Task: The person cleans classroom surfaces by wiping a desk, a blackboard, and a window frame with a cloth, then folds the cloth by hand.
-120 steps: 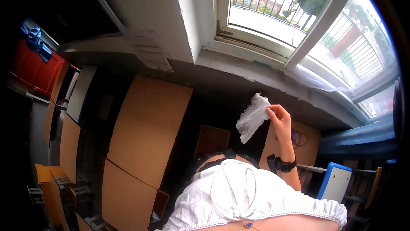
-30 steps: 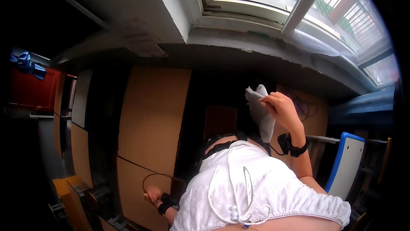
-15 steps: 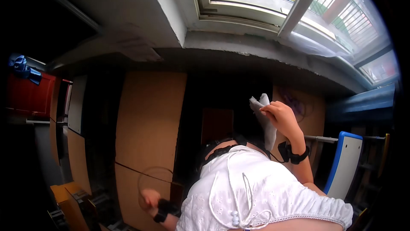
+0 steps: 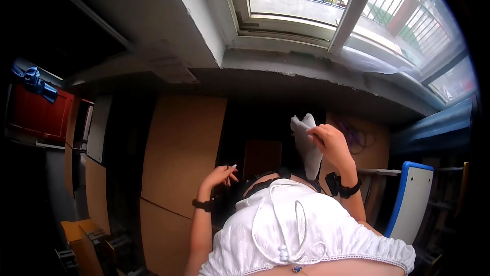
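A limp white cloth (image 4: 306, 146) with a ragged upper end hangs in front of my body, right of centre. My right hand (image 4: 331, 143) pinches its upper right edge between thumb and fingers. To the left, my left hand (image 4: 222, 175) is held at waist height beside the tan desk top, its fingers loosely spread and holding nothing. Both wrists wear black bands. Whether the cloth's lower end touches anything is hard to tell against the dark gap.
Tan desk tops (image 4: 178, 148) lie left and right of the dark gap; purple looped strands (image 4: 354, 134) rest on the right one. A reddish-brown panel (image 4: 262, 157) sits low ahead. A blue-edged chair back (image 4: 410, 197) stands right, near a blue curtain (image 4: 434, 130). The window sill (image 4: 286, 61) runs ahead.
My left hand has come up and right from low over the left desk, where it was blurred. My right hand and the cloth have shifted slightly left. The view has tilted a little.
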Tool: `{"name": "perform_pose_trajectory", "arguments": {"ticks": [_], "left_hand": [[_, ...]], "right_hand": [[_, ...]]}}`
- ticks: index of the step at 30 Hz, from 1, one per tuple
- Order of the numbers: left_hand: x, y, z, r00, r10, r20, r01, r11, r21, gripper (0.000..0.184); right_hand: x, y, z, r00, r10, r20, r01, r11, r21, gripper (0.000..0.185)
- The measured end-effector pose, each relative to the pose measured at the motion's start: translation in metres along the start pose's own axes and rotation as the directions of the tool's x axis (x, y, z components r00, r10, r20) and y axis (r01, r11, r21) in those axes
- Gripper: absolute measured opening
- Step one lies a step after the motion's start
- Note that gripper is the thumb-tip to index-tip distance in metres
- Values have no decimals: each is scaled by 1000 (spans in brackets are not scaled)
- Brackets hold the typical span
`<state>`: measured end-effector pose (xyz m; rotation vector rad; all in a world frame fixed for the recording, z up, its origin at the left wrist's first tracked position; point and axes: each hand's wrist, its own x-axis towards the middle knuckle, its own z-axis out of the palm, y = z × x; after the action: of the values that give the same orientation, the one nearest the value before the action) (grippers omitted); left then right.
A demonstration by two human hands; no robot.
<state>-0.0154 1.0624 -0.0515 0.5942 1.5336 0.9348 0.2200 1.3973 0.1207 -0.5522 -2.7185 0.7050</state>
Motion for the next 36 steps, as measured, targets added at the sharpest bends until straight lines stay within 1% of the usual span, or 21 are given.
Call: {"name": "perform_pose_trajectory", "arguments": {"ticks": [2,5,7,9,11,12,13,16,19,20,22,24,25,27,28,30,31,32,34,35,36], "left_hand": [[8,32,10,923,-374,88,364,924,115,63],[12,20,10,917,-384,110,376,923,86,60],[19,5,3,912,-407,56,388,898,208,57],[29,-15,-8,920,-388,-59,390,885,254,58],[28,-58,-11,914,-344,-217,390,891,231,61],[25,-77,-8,911,-296,-288,382,869,316,64],[19,-83,2,905,-240,-352,377,836,398,66],[19,-66,-4,862,-271,-429,461,770,440,72],[3,-57,6,818,-398,-415,575,579,577,72],[-5,-51,10,819,-425,-385,570,524,633,66],[-15,14,29,892,-330,-308,447,551,705,59],[-19,108,44,976,15,-218,140,726,673,62],[-19,157,49,955,246,-165,-91,774,627,66],[-40,221,64,817,569,-92,-422,699,577,80],[-50,238,71,732,677,-75,-522,628,577,89],[-52,236,77,669,729,-146,-539,611,580,109],[-43,215,85,627,743,-236,-533,630,565,98],[-16,211,99,653,734,-185,-562,633,532,94],[-4,227,92,657,748,-94,-637,618,460,87],[-4,229,98,597,788,-153,-642,583,497,78],[-4,230,100,627,767,-137,-636,605,479,78]], "right_hand": [[-6,4,1,1000,12,-19,-12,1000,-16,19],[-5,0,-8,991,116,-63,-119,992,-44,34],[-13,12,-1,976,153,-153,-168,981,-94,35],[-22,39,16,952,224,-211,-255,958,-134,37],[-24,41,17,950,207,-234,-244,960,-140,31],[-24,41,18,949,195,-249,-235,962,-140,28],[-37,45,11,945,260,-196,-291,945,-150,21],[-35,48,7,936,289,-203,-323,933,-159,9],[-37,40,-3,958,248,-146,-266,955,-127,15],[-31,34,-7,968,214,-129,-225,971,-79,17],[-41,32,-9,973,219,-70,-223,974,-46,22],[-57,33,-8,956,294,8,-292,952,-87,25],[-24,6,-22,977,163,134,-187,963,195,25],[6,-23,-36,982,-30,185,-59,886,459,25],[7,-20,-34,983,-86,163,7,900,437,25],[23,-62,-56,976,-167,138,68,841,537,29],[21,-60,-49,973,-193,126,95,834,543,30],[13,-31,-46,972,-207,111,107,810,577,32],[14,-30,-58,957,-273,92,171,794,584,33],[15,-31,-62,951,-299,72,202,783,588,34],[14,-31,-66,944,-324,65,227,778,586,35]]}}
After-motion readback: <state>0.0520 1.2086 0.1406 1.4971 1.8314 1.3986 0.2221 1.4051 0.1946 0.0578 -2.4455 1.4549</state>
